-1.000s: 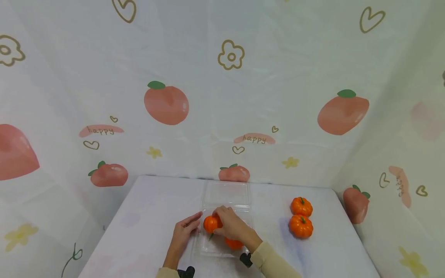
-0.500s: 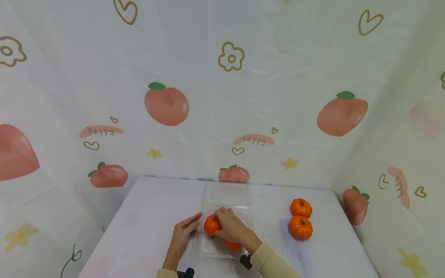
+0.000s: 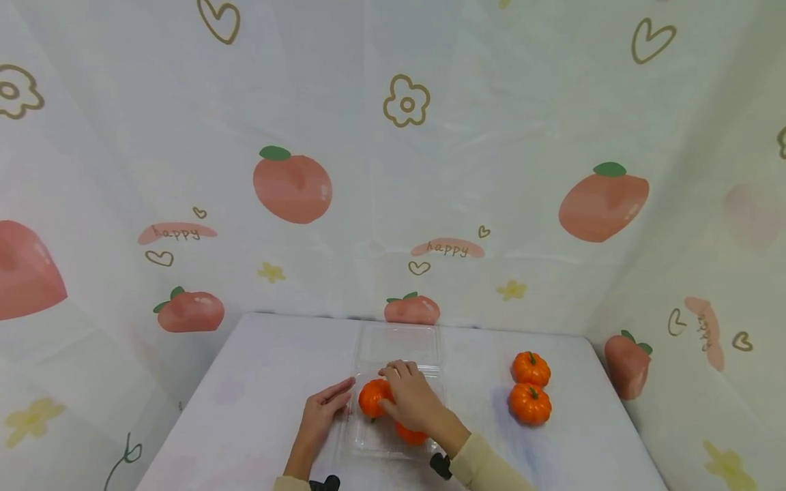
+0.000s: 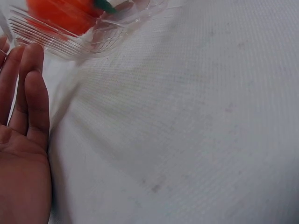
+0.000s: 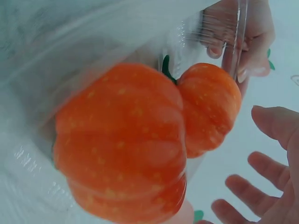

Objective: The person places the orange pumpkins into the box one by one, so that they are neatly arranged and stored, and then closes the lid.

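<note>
A clear plastic clamshell box lies with its lid folded back. Inside it are two small orange toy pumpkins: one at the left tipped with its green stem toward the front, the other partly under my right wrist. My right hand is beside the left pumpkin; in the right wrist view its fingers are spread and apart from that pumpkin. My left hand has straight fingers against the box's ribbed side wall.
Two more orange pumpkins, a rear one and a front one, sit close together at the right of the white-covered table. A printed cloth hangs behind and at both sides.
My right hand's fingers have loosened from the left pumpkin and lifted slightly off it. That pumpkin has settled in the box. The left hand stays at the box's side.
</note>
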`<state>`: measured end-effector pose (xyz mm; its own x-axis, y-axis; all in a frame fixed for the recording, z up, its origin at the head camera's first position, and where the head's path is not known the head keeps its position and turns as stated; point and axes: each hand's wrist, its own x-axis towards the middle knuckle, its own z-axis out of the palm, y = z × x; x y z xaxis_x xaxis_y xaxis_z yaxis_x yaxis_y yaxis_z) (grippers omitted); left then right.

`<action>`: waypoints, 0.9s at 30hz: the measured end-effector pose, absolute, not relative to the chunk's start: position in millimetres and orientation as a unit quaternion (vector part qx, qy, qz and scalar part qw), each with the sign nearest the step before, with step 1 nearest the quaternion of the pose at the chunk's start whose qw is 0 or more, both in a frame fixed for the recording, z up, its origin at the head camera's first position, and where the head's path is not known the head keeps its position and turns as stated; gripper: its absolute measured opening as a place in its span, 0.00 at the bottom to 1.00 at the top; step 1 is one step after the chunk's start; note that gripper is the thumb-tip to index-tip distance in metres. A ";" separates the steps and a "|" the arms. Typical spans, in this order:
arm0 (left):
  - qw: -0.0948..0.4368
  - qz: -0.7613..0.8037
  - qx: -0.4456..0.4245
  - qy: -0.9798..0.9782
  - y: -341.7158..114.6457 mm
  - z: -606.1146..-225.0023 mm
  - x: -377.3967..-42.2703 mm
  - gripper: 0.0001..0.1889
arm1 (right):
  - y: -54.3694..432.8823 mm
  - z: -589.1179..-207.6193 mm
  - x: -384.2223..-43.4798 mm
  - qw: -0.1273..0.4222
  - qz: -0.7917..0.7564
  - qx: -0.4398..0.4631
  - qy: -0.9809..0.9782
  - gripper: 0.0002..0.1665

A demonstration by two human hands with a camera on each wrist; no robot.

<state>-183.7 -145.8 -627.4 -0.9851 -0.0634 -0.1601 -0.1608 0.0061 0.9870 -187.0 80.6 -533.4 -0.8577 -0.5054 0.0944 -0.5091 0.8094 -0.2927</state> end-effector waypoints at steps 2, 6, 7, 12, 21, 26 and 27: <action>0.038 0.697 -0.078 0.712 -145.8 -626.1 -183.9 0.23 | 82.7 -531.6 -185.5 0.016 0.145 0.260 -0.955 0.30; 0.039 0.699 -0.081 0.710 -145.9 -624.7 -184.7 0.23 | 86.9 -528.2 -183.5 0.013 0.149 0.242 -0.959 0.34; 0.038 0.700 -0.080 0.708 -146.1 -624.6 -184.4 0.22 | 87.7 -527.5 -183.2 0.012 0.152 0.239 -0.959 0.35; 0.036 0.700 -0.083 0.709 -147.1 -624.0 -183.2 0.22 | 91.9 -526.8 -182.4 0.022 0.158 0.230 -0.960 0.38; 0.030 0.700 -0.076 0.709 -147.6 -624.6 -182.3 0.22 | 106.6 -526.9 -182.9 0.047 0.158 0.215 -0.963 0.41; 0.034 0.693 -0.068 0.717 -147.7 -625.2 -182.4 0.23 | 117.5 -528.2 -185.9 0.053 0.165 0.211 -0.962 0.39; 0.033 0.690 -0.066 0.720 -147.7 -625.2 -182.3 0.23 | 119.9 -528.4 -186.5 0.055 0.165 0.210 -0.962 0.39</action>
<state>-182.3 -147.7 -625.2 -0.9890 -0.0491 -0.1393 -0.1413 0.0401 0.9892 -186.5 119.9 -528.4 -0.9061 -0.3851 0.1753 -0.4215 0.8575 -0.2950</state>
